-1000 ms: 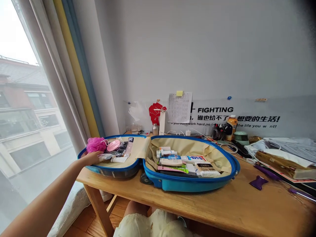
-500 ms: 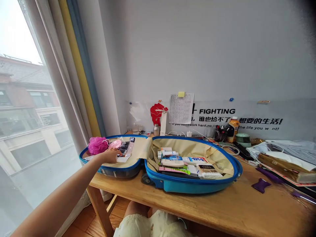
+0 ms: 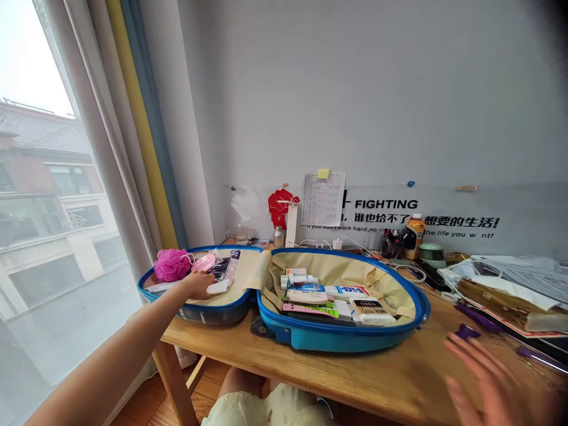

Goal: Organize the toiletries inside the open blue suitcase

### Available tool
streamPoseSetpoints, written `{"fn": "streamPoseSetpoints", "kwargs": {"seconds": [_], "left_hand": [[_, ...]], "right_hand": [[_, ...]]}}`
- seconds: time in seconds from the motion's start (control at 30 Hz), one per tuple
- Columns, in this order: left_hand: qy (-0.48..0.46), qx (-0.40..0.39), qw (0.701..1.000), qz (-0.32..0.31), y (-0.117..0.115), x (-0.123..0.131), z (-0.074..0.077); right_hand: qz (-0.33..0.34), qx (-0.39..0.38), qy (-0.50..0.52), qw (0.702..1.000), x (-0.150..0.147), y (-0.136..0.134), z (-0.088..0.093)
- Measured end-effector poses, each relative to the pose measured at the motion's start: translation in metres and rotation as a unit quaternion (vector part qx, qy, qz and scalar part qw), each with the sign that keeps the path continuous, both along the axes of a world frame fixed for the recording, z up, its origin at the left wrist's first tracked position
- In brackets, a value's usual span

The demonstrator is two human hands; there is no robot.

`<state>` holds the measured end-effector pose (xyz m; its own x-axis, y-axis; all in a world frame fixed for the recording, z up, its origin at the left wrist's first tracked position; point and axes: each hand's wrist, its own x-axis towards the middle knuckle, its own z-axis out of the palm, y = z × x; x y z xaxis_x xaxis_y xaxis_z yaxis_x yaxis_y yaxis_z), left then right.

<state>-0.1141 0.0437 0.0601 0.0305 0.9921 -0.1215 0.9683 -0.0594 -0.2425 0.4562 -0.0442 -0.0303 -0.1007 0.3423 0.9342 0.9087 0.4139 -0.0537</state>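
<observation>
An open blue suitcase [image 3: 355,340] lies on the wooden table, its two halves spread side by side. Over the left half is my left hand [image 3: 199,285], fingers closed on a small flat white object [image 3: 217,287] whose kind I cannot make out. Around it lie a pink bath puff [image 3: 172,265], a round pink item [image 3: 204,262] and a dark-patterned packet [image 3: 226,266]. My right hand [image 3: 486,378], blurred at the lower right, holds nothing and has its fingers apart. Just beyond its fingertips is a purple item [image 3: 467,332].
The suitcase's right half holds a toothpaste box [image 3: 348,292], a pack of cotton swabs [image 3: 373,310], a cream tube [image 3: 308,297] and other toiletries. Behind stand an orange bottle [image 3: 413,235] and a green-lidded jar [image 3: 432,254]. A brown case [image 3: 501,302] lies at right.
My right hand has come into view at the lower right. My left hand has shifted slightly left and down, with the white object at its fingers. The view has moved a little.
</observation>
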Motion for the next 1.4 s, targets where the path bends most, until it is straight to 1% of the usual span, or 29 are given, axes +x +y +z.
{"fn": "streamPoseSetpoints", "kwargs": {"seconds": [0.1,0.2,0.3,0.37,0.43,0.53,0.6,0.7,0.83,0.97,1.07,1.17,1.27,1.33,1.4], "left_hand": [[-0.033,0.044,0.998,-0.002,-0.005,0.011,0.014],[-0.067,0.094,0.993,-0.020,-0.006,0.035,0.034],[-0.093,0.118,0.987,-0.062,-0.003,0.076,0.051],[-0.105,0.115,0.982,-0.103,0.000,0.109,0.056],[-0.111,0.103,0.977,-0.147,0.005,0.142,0.055],[-0.114,0.082,0.971,-0.191,0.016,0.181,0.046],[-0.115,0.066,0.970,-0.202,0.024,0.199,0.039],[-0.117,0.035,0.972,-0.202,0.036,0.212,0.030],[-0.129,0.004,0.970,-0.205,0.042,0.217,0.022],[-0.152,-0.006,0.965,-0.214,0.041,0.217,0.020],[-0.171,0.006,0.962,-0.212,0.039,0.214,0.020],[-0.191,0.041,0.960,-0.201,0.036,0.206,0.022],[-0.204,0.098,0.957,-0.181,0.031,0.185,0.028],[-0.205,0.135,0.958,-0.152,0.027,0.161,0.032],[-0.199,0.160,0.961,-0.105,0.024,0.130,0.035]], "right_hand": [[0.058,0.009,-0.068,0.996,-0.038,0.032,0.016],[0.072,0.028,-0.077,0.994,-0.071,0.052,0.027],[0.060,0.045,-0.056,0.996,-0.084,0.058,0.023],[0.056,0.056,-0.034,0.996,-0.084,0.059,0.015],[0.060,0.059,-0.021,0.996,-0.081,0.059,0.007],[0.069,0.059,-0.010,0.996,-0.077,0.058,0.002],[0.072,0.061,-0.011,0.995,-0.077,0.058,0.002],[0.073,0.063,-0.017,0.995,-0.077,0.058,0.004],[0.069,0.059,-0.012,0.996,-0.077,0.057,0.003],[0.070,0.061,-0.016,0.996,-0.078,0.057,0.004],[0.071,0.070,-0.028,0.995,-0.078,0.058,0.006],[0.066,0.077,-0.045,0.994,-0.077,0.058,0.007],[0.067,0.083,-0.051,0.993,-0.078,0.058,0.008],[0.074,0.082,-0.045,0.993,-0.078,0.058,0.009],[0.079,0.079,-0.034,0.993,-0.078,0.058,0.008]]}}
